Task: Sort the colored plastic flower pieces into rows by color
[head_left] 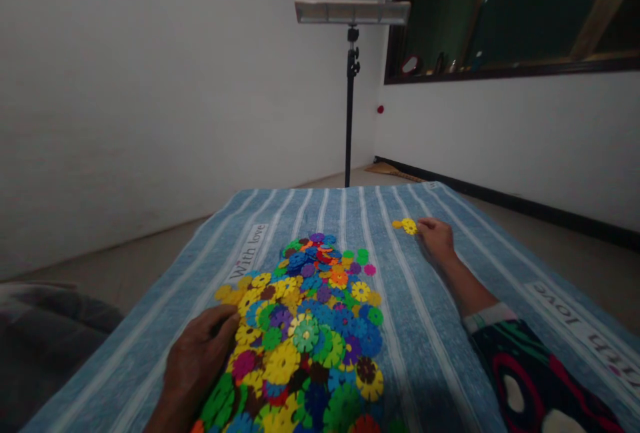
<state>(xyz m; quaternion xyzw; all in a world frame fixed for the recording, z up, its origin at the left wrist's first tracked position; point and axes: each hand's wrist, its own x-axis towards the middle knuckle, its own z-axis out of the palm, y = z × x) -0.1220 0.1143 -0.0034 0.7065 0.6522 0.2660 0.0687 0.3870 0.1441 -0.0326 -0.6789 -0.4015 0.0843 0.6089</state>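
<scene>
Notched plastic discs (305,334) form a dense, overlapping pile that runs from the bottom edge of the frame to the centre. Colours include yellow, green, blue, purple, orange, red and brown. Supporting surface: a counter (425,333) covered by a blue cloth with white stripes; "With love" lettering appears left of centre and at the lower right.

Left hand (200,349): positioned at the left edge of the pile, lower left of centre, with the thumb near the curled fingers and close to the yellow discs. Whether it grips a disc cannot be determined.

Right hand (437,239): positioned right of centre, well apart from the pile. Thumb and fingers are narrow, pinched on the right edge of a yellow disc (410,227). Clearance between this disc and the cloth cannot be determined. A smaller orange-yellow disc (397,224) sits directly to its left. A patterned sleeve (537,366) covers the forearm at the lower right.

Background: a black stand (349,119) carries a flat panel (353,13) at upper centre. A dark-framed window (520,13) occupies the upper right. Grey fabric (50,346) lies at the lower left.
</scene>
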